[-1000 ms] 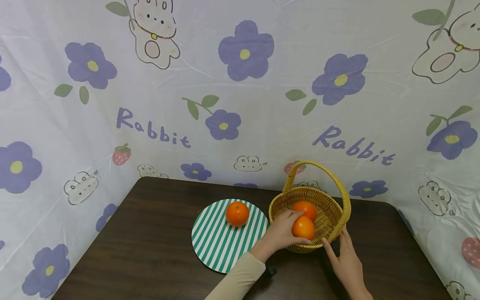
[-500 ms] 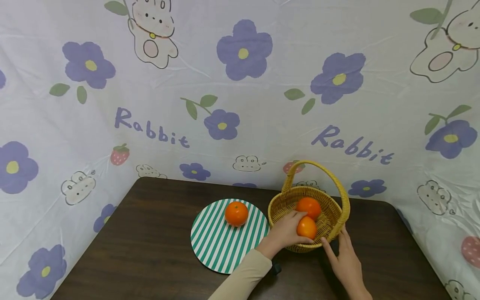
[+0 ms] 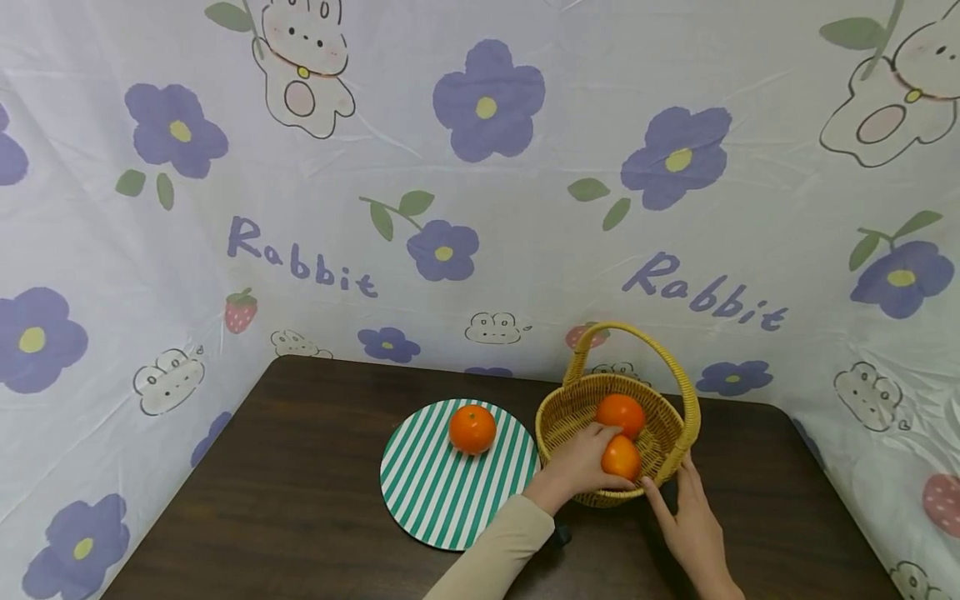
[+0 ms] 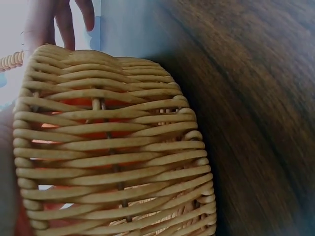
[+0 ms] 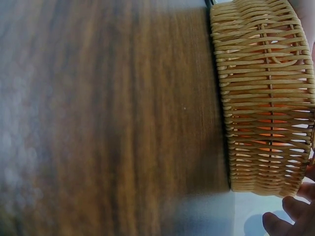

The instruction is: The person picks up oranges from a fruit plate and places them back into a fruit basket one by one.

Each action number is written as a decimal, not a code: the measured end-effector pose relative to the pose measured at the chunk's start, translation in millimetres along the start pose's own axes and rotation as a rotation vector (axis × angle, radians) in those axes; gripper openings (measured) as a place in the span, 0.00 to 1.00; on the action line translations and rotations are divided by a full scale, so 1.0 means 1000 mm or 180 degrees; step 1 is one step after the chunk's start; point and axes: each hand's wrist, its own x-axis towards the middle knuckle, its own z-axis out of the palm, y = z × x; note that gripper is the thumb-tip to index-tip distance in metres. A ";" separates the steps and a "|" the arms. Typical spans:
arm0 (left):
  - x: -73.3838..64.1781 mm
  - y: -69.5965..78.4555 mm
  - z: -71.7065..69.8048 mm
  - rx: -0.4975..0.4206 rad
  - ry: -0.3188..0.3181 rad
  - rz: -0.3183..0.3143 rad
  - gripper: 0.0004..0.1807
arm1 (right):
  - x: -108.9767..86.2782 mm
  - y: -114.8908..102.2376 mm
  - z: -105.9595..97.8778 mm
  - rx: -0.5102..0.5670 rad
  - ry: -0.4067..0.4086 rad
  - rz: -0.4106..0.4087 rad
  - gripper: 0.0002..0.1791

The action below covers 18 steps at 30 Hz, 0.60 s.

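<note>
A yellow wicker basket (image 3: 551,421) with a tall arched handle stands on the table. My left hand (image 3: 581,461) reaches over its front left rim and grips an orange (image 3: 621,458) between thumb and fingers, low inside the basket. Right behind it in the basket lies a second orange (image 3: 621,414). My right hand (image 3: 690,525) touches the basket's right side by the handle's foot, its thumb up at the front rim. In the right wrist view its fingers (image 5: 280,221) reach past the basket's side, spread and fairly straight. Through the weave (image 4: 113,147) the left wrist view shows orange patches.
Left of the basket, a round board with green and white stripes (image 3: 427,479) bears a third orange (image 3: 472,429). The dark wooden table (image 3: 315,467) meets a flower and rabbit print cloth (image 3: 540,208) at its back. A small black object (image 3: 561,535) shows beside the left sleeve.
My left hand has moved slightly right with the orange in its grip. The orange behind it has shifted a little to the right. My right hand stays at the basket's side.
</note>
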 end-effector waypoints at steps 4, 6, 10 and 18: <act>-0.002 0.000 -0.001 0.0020 -0.0015 -0.0029 0.46 | 0.000 0.000 0.001 0.0003 0.0030 -0.0023 0.44; -0.003 0.000 -0.002 0.0018 -0.0020 -0.0038 0.46 | 0.000 0.000 0.001 0.0007 0.0059 -0.0043 0.44; -0.005 0.000 -0.005 -0.0036 -0.0035 -0.0013 0.46 | 0.000 -0.001 0.001 0.0014 0.0078 -0.0059 0.44; -0.013 -0.001 -0.014 -0.0165 0.0028 0.0082 0.43 | -0.001 -0.001 0.001 -0.0005 -0.0010 0.0006 0.45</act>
